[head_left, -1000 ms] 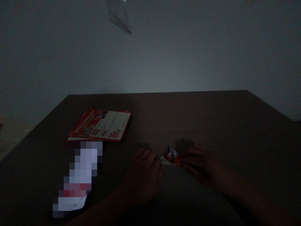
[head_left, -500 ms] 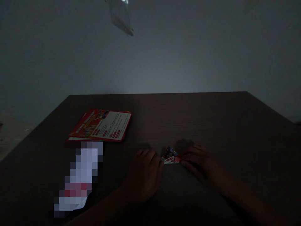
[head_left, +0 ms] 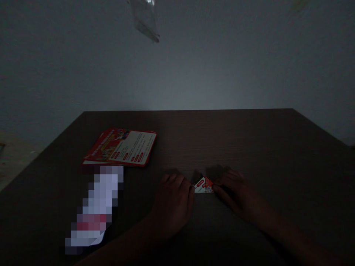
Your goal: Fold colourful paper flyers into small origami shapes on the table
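Note:
A small folded paper (head_left: pixel 203 186), printed red and white and roughly triangular, is held low over the dark table between my hands. My left hand (head_left: pixel 175 199) pinches its left corner, with the fingers curled and their tips partly hidden. At the right corner, my right hand (head_left: pixel 235 192) grips the paper between thumb and fingers. The light is dim, so the fold lines are hard to make out.
A stack of red and white printed leaflets (head_left: pixel 122 147) lies at the left of the wooden-look table (head_left: pixel 222 136). Nearer me is a pale, pixelated item (head_left: pixel 95 207), close to my left forearm. Behind stands a wall with a clear plastic pouch (head_left: pixel 145 22).
The upper part of the folded paper has turned, so a white and red triangular face now shows where a darker picture was. Both hands still grip its corners; the view has shifted slightly.

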Motion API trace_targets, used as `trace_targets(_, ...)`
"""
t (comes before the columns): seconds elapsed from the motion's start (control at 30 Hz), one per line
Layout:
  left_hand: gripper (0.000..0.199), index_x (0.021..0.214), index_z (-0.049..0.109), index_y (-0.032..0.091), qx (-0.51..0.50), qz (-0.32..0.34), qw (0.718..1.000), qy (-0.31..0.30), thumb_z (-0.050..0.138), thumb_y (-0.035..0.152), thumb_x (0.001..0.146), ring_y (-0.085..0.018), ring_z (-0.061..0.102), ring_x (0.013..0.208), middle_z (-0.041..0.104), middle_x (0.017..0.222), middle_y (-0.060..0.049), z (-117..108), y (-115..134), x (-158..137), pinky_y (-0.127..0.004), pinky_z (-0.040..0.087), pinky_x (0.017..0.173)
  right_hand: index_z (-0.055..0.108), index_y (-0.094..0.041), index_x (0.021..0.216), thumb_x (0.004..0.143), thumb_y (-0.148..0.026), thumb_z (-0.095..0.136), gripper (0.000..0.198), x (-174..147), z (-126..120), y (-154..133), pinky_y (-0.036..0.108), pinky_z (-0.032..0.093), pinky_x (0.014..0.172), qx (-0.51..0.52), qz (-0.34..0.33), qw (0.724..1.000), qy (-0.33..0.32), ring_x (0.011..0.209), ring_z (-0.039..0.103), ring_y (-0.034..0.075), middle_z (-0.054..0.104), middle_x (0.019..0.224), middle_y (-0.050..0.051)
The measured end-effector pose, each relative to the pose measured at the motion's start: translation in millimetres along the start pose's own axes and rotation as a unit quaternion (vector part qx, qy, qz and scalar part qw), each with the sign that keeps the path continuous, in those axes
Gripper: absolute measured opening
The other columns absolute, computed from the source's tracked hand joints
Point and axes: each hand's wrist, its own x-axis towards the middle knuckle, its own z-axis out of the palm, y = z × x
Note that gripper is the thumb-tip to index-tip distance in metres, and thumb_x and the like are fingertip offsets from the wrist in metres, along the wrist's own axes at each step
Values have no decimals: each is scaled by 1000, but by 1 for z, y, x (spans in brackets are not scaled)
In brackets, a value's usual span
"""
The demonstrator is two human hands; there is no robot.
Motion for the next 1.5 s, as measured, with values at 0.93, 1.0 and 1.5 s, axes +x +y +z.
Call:
trace_targets(0.93,25,82,62,15,59,2,998,-19,42,25,91,-24,56,79,63,82,-8,1,5,2,-41,40,74,67,-23,83,83,-24,58,8,-1,5,-7,40,37,78,12,94,995,40,77,61,21,70,79,1)
trace_targets(1.0,24,82,63,14,52,2,998,-23,42,24,91,-23,56,78,63,82,-8,1,5,2,-41,40,74,66,-23,85,83,-24,58,8,-1,5,-7,41,37,79,12,88,995,42,78,61,21,70,81,2)
trace_targets(1.5,23,80,62,15,64,10,998,-22,44,24,91,-23,56,78,63,80,-7,2,5,2,-40,39,73,64,-28,103,88,-21,52,21,-2,6,-8,41,36,79,-37,17,999,24,78,59,21,66,79,2)
